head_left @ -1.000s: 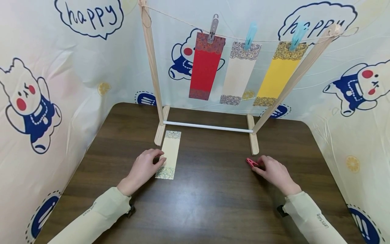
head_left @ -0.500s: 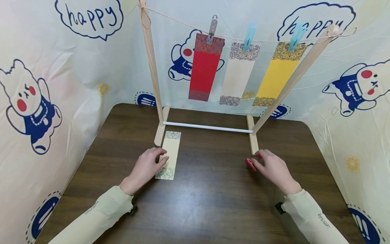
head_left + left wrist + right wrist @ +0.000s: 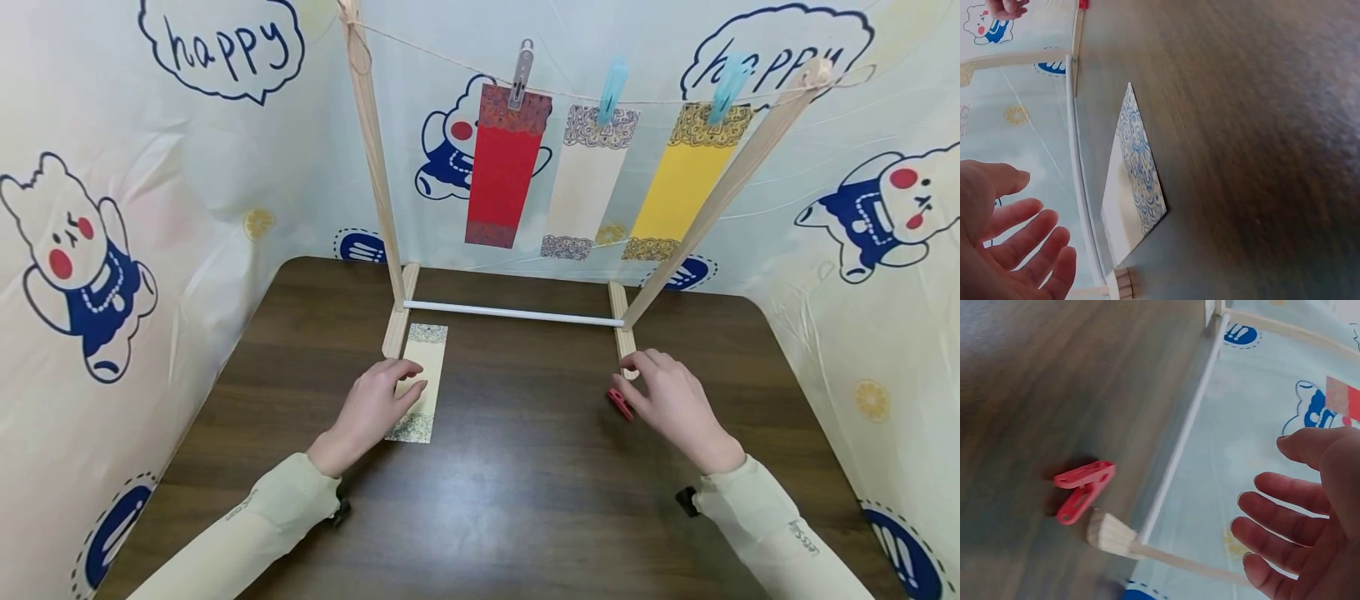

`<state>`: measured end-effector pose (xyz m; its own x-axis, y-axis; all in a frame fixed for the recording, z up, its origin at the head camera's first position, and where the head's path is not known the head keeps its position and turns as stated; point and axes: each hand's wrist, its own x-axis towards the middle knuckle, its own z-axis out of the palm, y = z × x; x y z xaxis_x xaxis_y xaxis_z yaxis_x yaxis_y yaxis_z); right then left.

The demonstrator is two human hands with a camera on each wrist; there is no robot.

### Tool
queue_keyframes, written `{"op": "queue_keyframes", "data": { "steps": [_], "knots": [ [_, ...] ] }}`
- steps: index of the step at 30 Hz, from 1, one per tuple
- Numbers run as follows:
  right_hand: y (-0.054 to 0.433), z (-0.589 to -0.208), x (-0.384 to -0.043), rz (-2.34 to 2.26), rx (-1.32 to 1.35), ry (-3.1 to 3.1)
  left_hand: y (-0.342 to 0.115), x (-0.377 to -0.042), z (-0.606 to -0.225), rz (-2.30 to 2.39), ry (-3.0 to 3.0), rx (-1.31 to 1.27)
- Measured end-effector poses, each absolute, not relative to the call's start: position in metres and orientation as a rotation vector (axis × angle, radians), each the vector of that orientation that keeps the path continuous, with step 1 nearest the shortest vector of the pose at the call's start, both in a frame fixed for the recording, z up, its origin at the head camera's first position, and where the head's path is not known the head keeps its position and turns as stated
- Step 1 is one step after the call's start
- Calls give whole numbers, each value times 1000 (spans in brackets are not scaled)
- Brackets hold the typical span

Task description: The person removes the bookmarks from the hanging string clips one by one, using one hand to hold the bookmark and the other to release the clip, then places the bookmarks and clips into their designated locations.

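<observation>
A cream bookmark with patterned ends lies on the table by the rack's left foot. Above it hovers my left hand, fingers loosely bent and holding nothing; the left wrist view shows a gap between the fingers and the bookmark. On the right, a red clothespin lies on the table near the right foot's end. My right hand is raised just beside it, and in the right wrist view its relaxed fingers are apart from the clothespin.
A wooden rack carries a string with red, white and yellow bookmarks clipped on by clothespins. A white rod joins its feet. Patterned cloth hangs behind the dark table.
My right hand has let go of the red clothespin, which now lies on the table, and has lifted slightly away. My left hand has moved a little to the right over the cream bookmark.
</observation>
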<state>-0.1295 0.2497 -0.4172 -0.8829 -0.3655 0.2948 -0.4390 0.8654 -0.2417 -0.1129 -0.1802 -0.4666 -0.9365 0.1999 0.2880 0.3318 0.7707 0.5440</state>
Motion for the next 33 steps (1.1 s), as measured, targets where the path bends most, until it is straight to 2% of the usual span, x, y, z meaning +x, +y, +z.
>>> {"op": "queue_keyframes", "data": {
  "steps": [33],
  "knots": [
    [191,-310,-158,373,831,-2507,-144,-150,-425,-1099,-2560,-437]
  ]
}}
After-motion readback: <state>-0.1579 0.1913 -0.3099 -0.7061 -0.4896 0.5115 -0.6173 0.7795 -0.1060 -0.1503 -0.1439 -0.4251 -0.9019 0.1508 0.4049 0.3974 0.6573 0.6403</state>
